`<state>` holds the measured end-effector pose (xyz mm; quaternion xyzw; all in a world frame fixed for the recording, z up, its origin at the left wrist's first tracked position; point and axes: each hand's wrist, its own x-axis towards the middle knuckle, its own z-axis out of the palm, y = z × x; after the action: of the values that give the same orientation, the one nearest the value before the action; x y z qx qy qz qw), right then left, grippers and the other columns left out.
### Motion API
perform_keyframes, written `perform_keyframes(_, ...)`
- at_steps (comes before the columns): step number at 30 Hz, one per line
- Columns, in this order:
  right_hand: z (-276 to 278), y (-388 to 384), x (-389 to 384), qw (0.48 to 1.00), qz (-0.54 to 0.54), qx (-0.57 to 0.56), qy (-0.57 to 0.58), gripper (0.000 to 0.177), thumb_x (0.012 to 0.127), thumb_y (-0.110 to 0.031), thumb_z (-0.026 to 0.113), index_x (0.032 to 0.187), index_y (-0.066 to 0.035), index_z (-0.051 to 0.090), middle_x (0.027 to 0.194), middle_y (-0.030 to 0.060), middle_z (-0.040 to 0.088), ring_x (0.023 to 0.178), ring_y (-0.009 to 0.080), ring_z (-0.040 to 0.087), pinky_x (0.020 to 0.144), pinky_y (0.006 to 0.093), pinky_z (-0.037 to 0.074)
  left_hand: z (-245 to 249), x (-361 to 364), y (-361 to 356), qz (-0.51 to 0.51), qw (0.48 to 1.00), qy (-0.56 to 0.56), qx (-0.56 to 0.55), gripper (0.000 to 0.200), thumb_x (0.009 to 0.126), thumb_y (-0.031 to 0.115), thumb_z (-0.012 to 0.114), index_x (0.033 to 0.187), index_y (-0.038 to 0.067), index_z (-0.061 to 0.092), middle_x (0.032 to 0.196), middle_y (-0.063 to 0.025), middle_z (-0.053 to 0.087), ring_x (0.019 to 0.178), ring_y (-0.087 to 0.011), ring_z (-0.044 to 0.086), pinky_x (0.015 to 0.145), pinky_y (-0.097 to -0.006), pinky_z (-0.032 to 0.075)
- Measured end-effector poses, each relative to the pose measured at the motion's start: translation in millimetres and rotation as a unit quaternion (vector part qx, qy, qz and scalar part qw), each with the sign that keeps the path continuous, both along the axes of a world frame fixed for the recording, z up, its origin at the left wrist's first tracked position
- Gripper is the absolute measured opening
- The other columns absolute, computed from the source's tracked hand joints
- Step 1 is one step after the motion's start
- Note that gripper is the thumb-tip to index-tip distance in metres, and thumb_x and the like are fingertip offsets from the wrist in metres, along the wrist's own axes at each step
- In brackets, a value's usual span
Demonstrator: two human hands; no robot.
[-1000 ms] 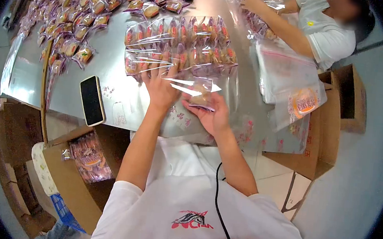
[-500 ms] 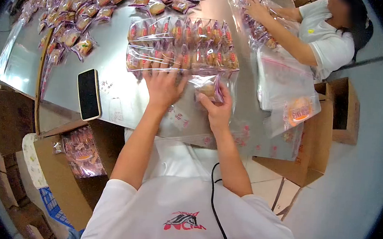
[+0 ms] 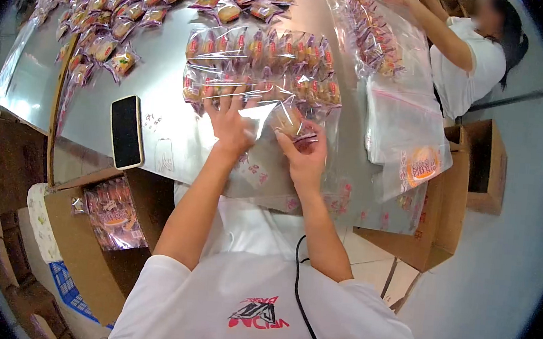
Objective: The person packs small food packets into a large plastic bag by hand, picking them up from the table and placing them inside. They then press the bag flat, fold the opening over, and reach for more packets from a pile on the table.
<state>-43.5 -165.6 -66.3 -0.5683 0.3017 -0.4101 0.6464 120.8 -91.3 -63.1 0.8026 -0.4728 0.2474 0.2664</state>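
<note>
Two rows of individually wrapped pastries (image 3: 259, 51) stand on edge under clear plastic in front of me. My left hand (image 3: 231, 126) lies with fingers spread at the near row, partly under the shiny clear plastic bag (image 3: 256, 162). In my right hand (image 3: 306, 158) is a single wrapped pastry (image 3: 288, 120), gripped between thumb and fingers just in front of the near row. Glare on the film blurs some of my left fingertips.
A phone (image 3: 127, 132) lies left on the metal table (image 3: 168, 96). Loose wrapped pastries (image 3: 101, 45) heap up behind it. Printed clear bags (image 3: 410, 130) are stacked at right. Cardboard boxes (image 3: 83, 256) stand below the table. A co-worker (image 3: 468, 64) works at upper right.
My right hand has tilted the pastry and shifted it slightly left towards the near row. My left hand's fingers have spread a little. The co-worker's arms have moved up and away.
</note>
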Motion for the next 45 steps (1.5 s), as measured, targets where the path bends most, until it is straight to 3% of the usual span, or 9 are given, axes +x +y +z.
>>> perform_keyframes(4,23,13,24,0.984,-0.067,-0.149,0.075,0.054,0.087,-0.002,0.082,0.133,-0.003,0.056,0.126,0.0127,0.062,0.114,0.0238,0.066,0.097,0.0356,0.055,-6,0,0,-0.01,1.0,0.009,-0.011,0.055,0.079,0.032,0.079,0.133,0.023,0.071,0.14,-0.0082,0.061,0.139,-0.0323,0.049,0.122,-0.0633,0.018)
perform_keyframes(5,21,6,28,0.919,-0.105,-0.351,0.148,0.051,0.08,-0.004,0.085,0.126,-0.005,0.062,0.123,0.0157,0.063,0.113,0.0309,0.065,0.094,0.0399,0.054,-6,0,-2,-0.003,1.0,-0.002,-0.004,0.056,0.079,0.032,0.079,0.134,0.024,0.071,0.14,-0.0081,0.061,0.139,-0.0324,0.049,0.122,-0.0631,0.017)
perform_keyframes(9,8,-5,39,0.891,-0.098,-0.416,0.155,0.059,0.072,-0.009,0.088,0.127,-0.008,0.065,0.124,0.0178,0.064,0.115,0.0413,0.062,0.098,0.0493,0.05,1,1,2,-0.002,0.999,0.032,0.03,0.064,0.075,0.032,0.081,0.138,0.026,0.069,0.141,-0.0089,0.06,0.14,-0.0325,0.048,0.123,-0.0626,0.016)
perform_keyframes(12,37,-22,33,0.836,-0.045,-0.526,0.148,0.052,0.079,-0.011,0.081,0.129,-0.015,0.067,0.134,0.0171,0.062,0.124,0.0405,0.059,0.108,0.0537,0.044,1,1,1,-0.006,0.999,0.032,0.006,0.066,0.075,0.033,0.084,0.139,0.026,0.068,0.14,-0.0085,0.06,0.141,-0.032,0.047,0.123,-0.0635,0.016)
perform_keyframes(17,38,-72,27,0.796,0.109,-0.587,0.105,0.048,0.081,-0.017,0.079,0.128,-0.018,0.07,0.141,0.0117,0.064,0.137,0.0367,0.056,0.121,0.053,0.037,-1,2,0,-0.01,0.999,0.041,-0.007,0.059,0.081,0.028,0.084,0.138,0.025,0.068,0.137,-0.0078,0.062,0.141,-0.0311,0.048,0.122,-0.0627,0.017)
perform_keyframes(20,42,-84,33,0.806,0.17,-0.556,0.112,0.045,0.081,-0.015,0.084,0.124,-0.012,0.07,0.133,0.0132,0.068,0.131,0.0368,0.06,0.12,0.0537,0.038,5,-1,0,-0.003,0.999,0.045,-0.01,0.054,0.085,0.026,0.08,0.137,0.023,0.068,0.137,-0.0065,0.063,0.14,-0.0297,0.049,0.121,-0.0623,0.018)
perform_keyframes(27,13,-83,38,0.796,0.043,-0.593,0.119,0.043,0.079,-0.031,0.09,0.114,-0.015,0.071,0.114,0.0061,0.076,0.106,0.0254,0.07,0.103,0.0444,0.046,2,1,-3,0.039,0.999,0.02,-0.008,0.042,0.087,0.031,0.077,0.127,0.02,0.071,0.136,-0.0051,0.064,0.134,-0.0269,0.053,0.117,-0.0617,0.023)
perform_keyframes(39,17,-68,52,0.747,0.01,-0.614,0.255,0.046,0.09,-0.045,0.075,0.131,-0.024,0.073,0.138,0.006,0.064,0.116,0.0281,0.059,0.101,0.0498,0.041,10,4,-4,0.064,0.998,0.01,-0.02,0.042,0.085,0.032,0.08,0.125,0.022,0.074,0.125,-0.0028,0.068,0.121,-0.0243,0.06,0.113,-0.0565,0.032)
perform_keyframes(45,25,-61,66,0.71,0.006,-0.615,0.344,0.052,0.09,-0.038,0.075,0.14,-0.026,0.068,0.123,0.0029,0.066,0.116,0.031,0.057,0.099,0.0506,0.043,28,1,-6,0.082,0.996,0.024,0.023,0.04,0.086,0.029,0.076,0.125,0.021,0.073,0.127,-0.0053,0.069,0.122,-0.0301,0.062,0.107,-0.0582,0.039)
